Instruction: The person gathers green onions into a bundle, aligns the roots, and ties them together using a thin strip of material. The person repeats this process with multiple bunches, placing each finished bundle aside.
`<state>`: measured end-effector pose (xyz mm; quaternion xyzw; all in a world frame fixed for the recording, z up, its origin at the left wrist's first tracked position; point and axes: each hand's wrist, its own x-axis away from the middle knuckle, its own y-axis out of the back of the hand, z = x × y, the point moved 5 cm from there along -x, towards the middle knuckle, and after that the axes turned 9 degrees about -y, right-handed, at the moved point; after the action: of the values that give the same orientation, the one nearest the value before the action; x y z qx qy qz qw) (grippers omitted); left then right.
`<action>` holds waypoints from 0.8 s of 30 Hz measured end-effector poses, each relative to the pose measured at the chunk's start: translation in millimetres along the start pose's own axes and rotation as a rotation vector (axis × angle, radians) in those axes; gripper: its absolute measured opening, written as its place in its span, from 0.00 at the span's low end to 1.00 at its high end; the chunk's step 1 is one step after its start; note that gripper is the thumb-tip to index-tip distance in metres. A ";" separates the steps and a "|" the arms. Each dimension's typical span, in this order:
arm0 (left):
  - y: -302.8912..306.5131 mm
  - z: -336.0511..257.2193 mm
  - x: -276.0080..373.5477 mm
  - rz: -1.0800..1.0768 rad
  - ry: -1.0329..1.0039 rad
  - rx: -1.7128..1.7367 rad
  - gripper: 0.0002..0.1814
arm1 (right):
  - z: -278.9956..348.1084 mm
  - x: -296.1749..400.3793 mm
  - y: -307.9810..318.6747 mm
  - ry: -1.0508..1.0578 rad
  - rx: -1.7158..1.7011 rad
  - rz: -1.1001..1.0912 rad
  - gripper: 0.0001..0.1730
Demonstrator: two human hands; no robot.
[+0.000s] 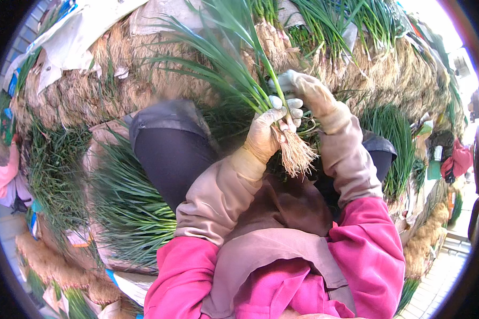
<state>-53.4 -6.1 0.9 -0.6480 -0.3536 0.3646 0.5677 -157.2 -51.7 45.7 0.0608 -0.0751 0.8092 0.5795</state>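
Note:
My left hand [266, 133], in a pale glove, grips a small bunch of green garlic plants [259, 93] just above the bulbs. Their pale, stringy roots [297, 155] hang over my lap, and the long leaves fan up and away. My right hand [309, 89], gloved too, is bent beside the stems. Its fingertips are blurred close to one stalk, so whether they pinch it cannot be made out. Trimmed leaves and stalks [231, 123] lie in shadow between my knees.
A long stack of bundled plants, roots outward [143, 75], runs ahead. Cleaned green stalks [139, 207] lie on a cloth at my left, with loose leaf waste [60, 171] beyond. Another bundle [395, 147] is beside my right knee. A person's pink sleeve [8, 167] shows far left.

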 end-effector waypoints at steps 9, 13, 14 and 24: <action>9.8 -3.2 -1.6 -0.132 -0.123 -0.308 0.10 | 13.6 -13.4 -2.5 0.077 0.131 -0.214 0.16; 14.3 0.3 -2.8 -0.179 -0.125 -0.360 0.11 | 21.6 -19.8 -4.4 0.257 0.469 -0.443 0.25; 17.2 0.5 -1.5 -0.187 -0.106 -0.370 0.11 | 25.1 -23.3 -8.6 0.280 0.537 -0.434 0.23; 22.7 2.6 -2.2 -0.171 -0.070 -0.150 0.05 | 67.3 -9.5 33.9 0.382 -0.353 -0.028 0.08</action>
<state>-55.8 -9.2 -21.7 -0.6429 -0.4533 0.3099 0.5339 -185.5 -84.2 108.2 -0.1939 -0.1035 0.7723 0.5961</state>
